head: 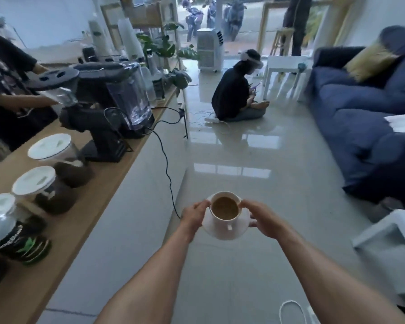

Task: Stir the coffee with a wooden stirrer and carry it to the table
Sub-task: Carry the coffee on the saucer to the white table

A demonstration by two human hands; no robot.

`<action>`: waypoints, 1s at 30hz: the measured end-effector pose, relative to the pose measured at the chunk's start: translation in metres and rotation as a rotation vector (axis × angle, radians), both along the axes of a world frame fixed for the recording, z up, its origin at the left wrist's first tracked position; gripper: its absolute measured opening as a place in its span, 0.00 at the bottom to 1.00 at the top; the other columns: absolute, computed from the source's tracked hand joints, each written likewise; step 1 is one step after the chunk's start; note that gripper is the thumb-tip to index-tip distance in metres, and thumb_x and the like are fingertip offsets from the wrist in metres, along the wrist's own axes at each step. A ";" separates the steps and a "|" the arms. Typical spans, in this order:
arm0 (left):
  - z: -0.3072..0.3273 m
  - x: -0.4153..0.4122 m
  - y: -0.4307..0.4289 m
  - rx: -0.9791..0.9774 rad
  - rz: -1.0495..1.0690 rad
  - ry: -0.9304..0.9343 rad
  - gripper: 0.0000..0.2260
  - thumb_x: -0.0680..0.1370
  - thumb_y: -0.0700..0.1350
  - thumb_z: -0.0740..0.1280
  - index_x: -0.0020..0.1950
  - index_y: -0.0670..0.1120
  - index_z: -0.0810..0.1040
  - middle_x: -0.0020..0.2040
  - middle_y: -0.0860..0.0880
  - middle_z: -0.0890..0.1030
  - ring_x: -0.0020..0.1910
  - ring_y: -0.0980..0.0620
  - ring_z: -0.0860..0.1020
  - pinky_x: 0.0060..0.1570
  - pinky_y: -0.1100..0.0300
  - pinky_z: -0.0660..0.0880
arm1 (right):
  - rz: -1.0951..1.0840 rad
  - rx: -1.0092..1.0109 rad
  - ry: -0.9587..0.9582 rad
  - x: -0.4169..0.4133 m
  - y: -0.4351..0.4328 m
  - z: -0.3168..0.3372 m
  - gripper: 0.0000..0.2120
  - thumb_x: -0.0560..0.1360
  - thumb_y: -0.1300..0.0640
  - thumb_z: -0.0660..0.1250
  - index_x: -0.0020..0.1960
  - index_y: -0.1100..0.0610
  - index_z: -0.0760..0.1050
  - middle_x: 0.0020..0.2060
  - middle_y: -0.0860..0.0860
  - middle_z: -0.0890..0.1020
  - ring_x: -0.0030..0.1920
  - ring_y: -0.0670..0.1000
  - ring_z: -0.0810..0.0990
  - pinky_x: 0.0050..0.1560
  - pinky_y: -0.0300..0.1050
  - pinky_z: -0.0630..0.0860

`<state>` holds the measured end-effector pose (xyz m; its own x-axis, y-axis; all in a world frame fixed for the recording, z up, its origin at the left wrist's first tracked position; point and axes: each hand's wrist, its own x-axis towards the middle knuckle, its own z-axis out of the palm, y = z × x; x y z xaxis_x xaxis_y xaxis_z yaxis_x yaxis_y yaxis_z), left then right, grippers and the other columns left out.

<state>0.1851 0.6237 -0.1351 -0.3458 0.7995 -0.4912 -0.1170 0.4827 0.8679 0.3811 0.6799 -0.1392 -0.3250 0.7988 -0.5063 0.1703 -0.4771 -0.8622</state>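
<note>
Cup (225, 210): lower centre, coffee-filled, on saucer (237, 226).
Left hand (193, 215): pinching saucer's left rim.
Right hand (262, 218): pinching saucer's right rim.
Counter (80, 206): left of frame.

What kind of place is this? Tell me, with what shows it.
Probably a small café: a wooden counter bearing coffee grinders and lidded jars of coffee, beside a lounge area with a blue sofa.
</note>
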 end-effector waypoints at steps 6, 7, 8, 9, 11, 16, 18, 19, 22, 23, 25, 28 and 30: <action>-0.006 0.087 0.074 0.002 -0.184 0.018 0.09 0.74 0.47 0.71 0.34 0.48 0.82 0.37 0.49 0.81 0.40 0.49 0.78 0.47 0.50 0.78 | -0.193 -0.003 -0.016 0.095 0.033 0.002 0.10 0.68 0.53 0.69 0.48 0.54 0.82 0.48 0.53 0.81 0.49 0.54 0.77 0.44 0.49 0.74; -0.006 0.100 0.084 0.009 -0.207 0.022 0.09 0.74 0.47 0.71 0.33 0.48 0.83 0.35 0.51 0.81 0.39 0.50 0.78 0.47 0.52 0.77 | -0.217 -0.005 -0.019 0.108 0.038 0.003 0.11 0.67 0.52 0.69 0.48 0.54 0.82 0.48 0.53 0.81 0.49 0.54 0.77 0.43 0.48 0.73; -0.007 0.116 0.096 0.017 -0.235 0.015 0.09 0.74 0.47 0.71 0.33 0.48 0.83 0.35 0.52 0.81 0.38 0.51 0.78 0.46 0.53 0.77 | -0.243 -0.001 -0.025 0.124 0.044 0.003 0.10 0.69 0.53 0.69 0.48 0.54 0.81 0.48 0.54 0.80 0.49 0.54 0.77 0.43 0.48 0.73; -0.009 0.130 0.105 0.023 -0.263 0.011 0.08 0.74 0.47 0.71 0.36 0.48 0.84 0.35 0.52 0.82 0.38 0.51 0.78 0.46 0.53 0.77 | -0.265 0.001 -0.029 0.139 0.049 0.003 0.08 0.71 0.54 0.69 0.49 0.54 0.81 0.49 0.54 0.80 0.50 0.54 0.76 0.43 0.48 0.73; -0.009 0.162 0.122 0.024 -0.320 -0.003 0.08 0.74 0.48 0.70 0.44 0.44 0.85 0.40 0.48 0.82 0.40 0.50 0.78 0.48 0.51 0.78 | -0.310 0.001 -0.038 0.171 0.057 0.003 0.06 0.75 0.56 0.67 0.49 0.54 0.81 0.50 0.54 0.79 0.50 0.54 0.75 0.42 0.48 0.72; -0.004 0.224 0.148 0.010 -0.468 -0.002 0.07 0.74 0.49 0.70 0.40 0.48 0.85 0.38 0.53 0.82 0.38 0.55 0.78 0.48 0.52 0.78 | -0.411 -0.025 -0.051 0.231 0.061 0.011 0.11 0.74 0.55 0.67 0.55 0.56 0.79 0.47 0.54 0.79 0.47 0.53 0.76 0.46 0.50 0.70; -0.001 0.245 0.161 0.015 -0.526 0.002 0.07 0.74 0.49 0.69 0.40 0.49 0.85 0.39 0.53 0.82 0.38 0.56 0.78 0.47 0.53 0.77 | -0.468 -0.022 -0.058 0.249 0.063 0.015 0.14 0.70 0.52 0.69 0.53 0.55 0.79 0.45 0.52 0.79 0.46 0.53 0.75 0.46 0.50 0.70; 0.000 0.252 0.168 0.020 -0.545 0.002 0.07 0.74 0.49 0.69 0.41 0.49 0.85 0.39 0.53 0.82 0.38 0.56 0.78 0.47 0.54 0.77 | -0.495 -0.023 -0.060 0.255 0.063 0.017 0.14 0.69 0.51 0.69 0.53 0.55 0.79 0.44 0.52 0.79 0.45 0.53 0.75 0.46 0.50 0.69; -0.002 0.284 0.189 0.018 -0.635 0.017 0.07 0.75 0.49 0.69 0.43 0.49 0.85 0.42 0.53 0.83 0.41 0.56 0.80 0.51 0.52 0.79 | -0.615 -0.046 -0.051 0.277 0.065 0.015 0.14 0.67 0.50 0.70 0.50 0.54 0.80 0.41 0.52 0.80 0.43 0.52 0.76 0.43 0.48 0.70; -0.004 0.294 0.196 0.014 -0.667 0.023 0.07 0.75 0.49 0.69 0.46 0.49 0.85 0.43 0.53 0.84 0.42 0.55 0.80 0.53 0.50 0.79 | -0.653 -0.051 -0.049 0.285 0.066 0.013 0.14 0.66 0.49 0.69 0.49 0.54 0.80 0.41 0.52 0.80 0.42 0.52 0.76 0.42 0.47 0.70; -0.008 0.315 0.211 0.020 -0.718 0.029 0.09 0.74 0.49 0.69 0.48 0.47 0.86 0.43 0.51 0.84 0.43 0.53 0.80 0.56 0.48 0.79 | -0.706 -0.049 -0.055 0.301 0.071 0.009 0.10 0.68 0.50 0.69 0.47 0.53 0.80 0.40 0.51 0.79 0.42 0.51 0.76 0.42 0.47 0.69; -0.011 0.348 0.239 0.038 -0.803 0.039 0.11 0.74 0.51 0.69 0.45 0.46 0.85 0.41 0.49 0.83 0.43 0.50 0.79 0.53 0.50 0.78 | -0.786 -0.042 -0.074 0.328 0.086 0.004 0.15 0.68 0.49 0.69 0.51 0.55 0.82 0.43 0.53 0.80 0.44 0.53 0.76 0.45 0.49 0.70; -0.011 0.369 0.257 0.051 -0.864 0.060 0.14 0.71 0.54 0.69 0.43 0.44 0.84 0.39 0.48 0.80 0.41 0.49 0.77 0.47 0.53 0.75 | -0.829 -0.051 -0.082 0.345 0.096 0.001 0.14 0.72 0.51 0.68 0.54 0.57 0.82 0.44 0.53 0.81 0.45 0.53 0.76 0.46 0.50 0.71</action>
